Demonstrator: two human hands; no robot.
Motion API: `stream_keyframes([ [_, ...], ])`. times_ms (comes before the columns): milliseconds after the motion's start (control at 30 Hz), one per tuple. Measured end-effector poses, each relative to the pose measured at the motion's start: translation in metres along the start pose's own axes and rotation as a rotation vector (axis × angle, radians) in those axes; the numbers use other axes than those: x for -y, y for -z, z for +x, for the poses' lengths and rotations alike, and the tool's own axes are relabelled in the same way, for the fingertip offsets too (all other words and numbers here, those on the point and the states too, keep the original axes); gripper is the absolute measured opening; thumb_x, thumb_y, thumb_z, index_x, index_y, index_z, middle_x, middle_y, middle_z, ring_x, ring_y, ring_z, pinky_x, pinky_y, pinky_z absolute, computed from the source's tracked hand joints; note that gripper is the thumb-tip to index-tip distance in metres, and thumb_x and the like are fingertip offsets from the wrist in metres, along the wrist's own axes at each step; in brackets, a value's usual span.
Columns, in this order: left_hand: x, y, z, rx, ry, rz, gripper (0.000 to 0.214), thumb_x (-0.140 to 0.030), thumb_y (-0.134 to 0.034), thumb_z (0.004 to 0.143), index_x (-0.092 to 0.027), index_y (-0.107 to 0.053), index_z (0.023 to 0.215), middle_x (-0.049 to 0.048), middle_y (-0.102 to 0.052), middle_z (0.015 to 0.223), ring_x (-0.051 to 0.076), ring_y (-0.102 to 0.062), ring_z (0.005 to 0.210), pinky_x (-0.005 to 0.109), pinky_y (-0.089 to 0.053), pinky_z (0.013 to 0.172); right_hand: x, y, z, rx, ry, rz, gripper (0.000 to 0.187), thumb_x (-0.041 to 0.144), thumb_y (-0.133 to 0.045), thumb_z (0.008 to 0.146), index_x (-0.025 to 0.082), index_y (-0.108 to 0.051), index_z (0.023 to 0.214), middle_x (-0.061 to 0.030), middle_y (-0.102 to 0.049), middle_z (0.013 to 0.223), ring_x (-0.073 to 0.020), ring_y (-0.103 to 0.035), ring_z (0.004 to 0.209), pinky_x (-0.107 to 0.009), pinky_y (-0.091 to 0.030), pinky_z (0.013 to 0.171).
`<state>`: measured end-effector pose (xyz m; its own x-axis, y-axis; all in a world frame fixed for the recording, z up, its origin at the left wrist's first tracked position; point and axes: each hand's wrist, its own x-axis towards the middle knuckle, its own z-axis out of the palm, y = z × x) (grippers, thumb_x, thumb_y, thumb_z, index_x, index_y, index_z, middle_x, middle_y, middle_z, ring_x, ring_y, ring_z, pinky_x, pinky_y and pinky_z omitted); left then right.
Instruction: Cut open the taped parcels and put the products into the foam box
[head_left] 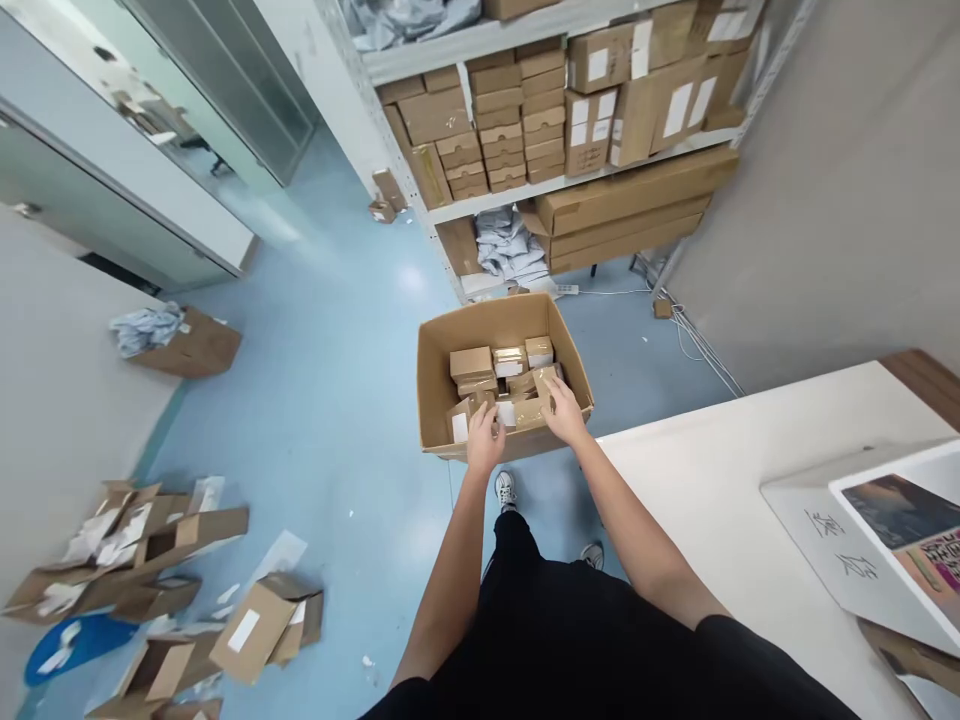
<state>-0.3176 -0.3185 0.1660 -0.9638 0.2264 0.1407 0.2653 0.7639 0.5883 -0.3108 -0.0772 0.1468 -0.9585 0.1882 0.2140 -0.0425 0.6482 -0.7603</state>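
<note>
A large open cardboard box (430,385) stands on the floor in front of me, with several small cardboard boxes (470,362) inside. My right hand (564,412) reaches over its near right side, fingers closed on a small tape-sealed cardboard box (545,378). At the near left, my left hand (486,440) is inside the rim, its fingers bent and thumb apart. Its fingertips are at another small box (480,400), and no firm grip shows. Some of the small boxes carry white labels; the lowest ones are partly hidden by those on top.
Beyond the box stands a shelf rack (480,205) stacked with cartons. A white table (697,480) is at my right, holding a white printed box (862,540). Opened cartons (255,630) and paper scraps litter the left floor. Cables (697,345) run along the right wall.
</note>
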Motion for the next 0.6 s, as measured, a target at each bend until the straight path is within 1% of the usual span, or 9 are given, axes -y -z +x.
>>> stream_keyframes([
  [67, 0.028, 0.000, 0.021, 0.006, 0.039, -0.018, 0.047, -0.027, -0.058, 0.096, -0.023, -0.061, 0.143, 0.0132, -0.050, 0.161, 0.031, -0.045, 0.150, 0.052, -0.038, 0.125, -0.004, -0.021, 0.016, 0.012, -0.022, -0.014, 0.064, 0.033, -0.060, 0.091, 0.025, -0.054, 0.155, -0.0123, -0.047, 0.162, -0.0315, -0.045, 0.149, -0.054, -0.039, 0.123],
  [133, 0.056, -0.006, 0.048, 0.032, 0.076, -0.041, 0.048, -0.027, -0.059, 0.095, -0.023, -0.061, 0.143, 0.0133, -0.049, 0.162, 0.032, -0.044, 0.150, 0.053, -0.039, 0.124, -0.008, -0.043, 0.031, 0.018, -0.056, -0.036, 0.064, 0.034, -0.060, 0.091, 0.025, -0.054, 0.154, -0.0121, -0.047, 0.162, -0.0317, -0.045, 0.149, -0.055, -0.040, 0.122],
  [267, 0.106, -0.021, 0.107, 0.136, 0.148, -0.099, 0.051, -0.026, -0.063, 0.093, -0.022, -0.061, 0.143, 0.0145, -0.047, 0.163, 0.034, -0.045, 0.150, 0.053, -0.041, 0.122, -0.016, -0.093, 0.067, 0.045, -0.126, -0.086, 0.064, 0.034, -0.059, 0.091, 0.021, -0.054, 0.153, -0.0152, -0.049, 0.160, -0.0316, -0.047, 0.148, -0.055, -0.040, 0.123],
  [333, 0.131, -0.027, 0.136, 0.168, 0.163, -0.122, 0.052, -0.026, -0.064, 0.092, -0.021, -0.061, 0.144, 0.0148, -0.047, 0.162, 0.034, -0.044, 0.150, 0.052, -0.041, 0.122, -0.018, -0.123, 0.091, 0.074, -0.138, -0.101, 0.063, 0.032, -0.057, 0.091, 0.019, -0.054, 0.153, -0.0160, -0.049, 0.160, -0.0309, -0.047, 0.147, -0.054, -0.039, 0.123],
  [467, 0.185, -0.037, 0.190, 0.188, 0.209, -0.133, 0.053, -0.026, -0.064, 0.092, -0.023, -0.060, 0.145, 0.0138, -0.048, 0.163, 0.033, -0.043, 0.151, 0.052, -0.040, 0.123, -0.027, -0.189, 0.151, 0.138, -0.140, -0.102, 0.063, 0.029, -0.056, 0.091, 0.018, -0.055, 0.153, -0.0159, -0.050, 0.159, -0.0300, -0.046, 0.148, -0.053, -0.038, 0.124],
  [533, 0.213, -0.048, 0.213, 0.222, 0.247, -0.133, 0.054, -0.027, -0.066, 0.091, -0.023, -0.060, 0.145, 0.0145, -0.046, 0.164, 0.033, -0.043, 0.152, 0.052, -0.038, 0.124, -0.037, -0.223, 0.180, 0.158, -0.146, -0.104, 0.063, 0.029, -0.057, 0.090, 0.019, -0.055, 0.152, -0.0146, -0.050, 0.159, -0.0300, -0.046, 0.148, -0.053, -0.038, 0.124],
  [600, 0.242, -0.067, 0.232, 0.278, 0.281, -0.135, 0.057, -0.028, -0.070, 0.089, -0.022, -0.060, 0.145, 0.0160, -0.045, 0.164, 0.035, -0.042, 0.152, 0.052, -0.037, 0.124, -0.052, -0.256, 0.204, 0.181, -0.157, -0.111, 0.063, 0.028, -0.058, 0.089, 0.021, -0.056, 0.152, -0.0130, -0.051, 0.159, -0.0302, -0.046, 0.148, -0.053, -0.038, 0.124],
])
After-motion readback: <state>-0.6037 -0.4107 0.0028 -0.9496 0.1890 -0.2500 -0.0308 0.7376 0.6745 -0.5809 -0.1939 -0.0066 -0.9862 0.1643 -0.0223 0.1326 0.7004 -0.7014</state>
